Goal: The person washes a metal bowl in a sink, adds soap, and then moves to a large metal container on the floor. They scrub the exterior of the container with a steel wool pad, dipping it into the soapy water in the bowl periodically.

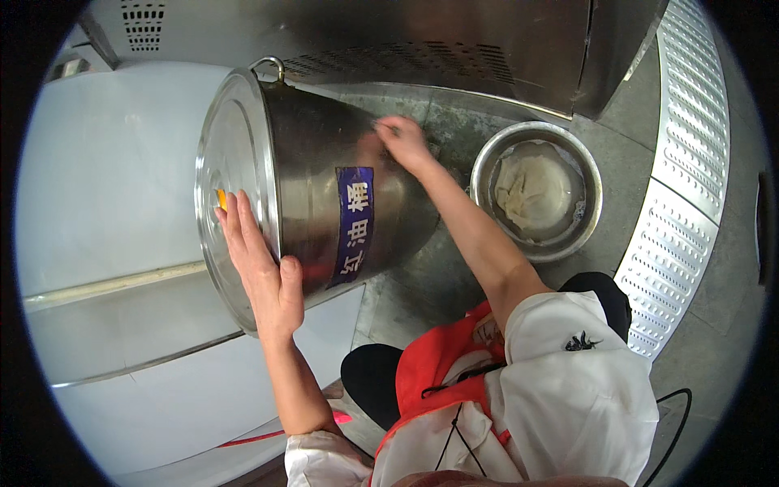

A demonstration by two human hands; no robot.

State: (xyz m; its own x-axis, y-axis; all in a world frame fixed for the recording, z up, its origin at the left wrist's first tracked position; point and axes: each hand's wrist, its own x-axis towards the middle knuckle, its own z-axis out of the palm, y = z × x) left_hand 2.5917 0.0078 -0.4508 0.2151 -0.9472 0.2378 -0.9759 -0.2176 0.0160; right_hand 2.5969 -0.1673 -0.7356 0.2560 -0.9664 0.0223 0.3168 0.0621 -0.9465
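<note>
A large stainless-steel barrel [316, 146] with a matching lid [234, 134] fills the middle of the head view. My left hand [261, 262] lies flat across the lid's rim, fingertips by the yellow piece [221, 199] at its centre and thumb apart. Against the barrel's side, my right hand [405, 143] has its fingers pinched together. Its fingertips are blurred, and whether a small thing is between them is not plain. A blue label [355, 225] with white writing is stuck on the barrel between my hands. The lid's fit underneath is hidden.
A steel basin [478, 182] on the floor holds cloudy water and a wet cloth [529, 189]. Behind the barrel stands a steel cabinet [426, 36] with vent slots. Perforated metal drain covers [675, 243] run along the right. A black cable [681, 426] lies at lower right.
</note>
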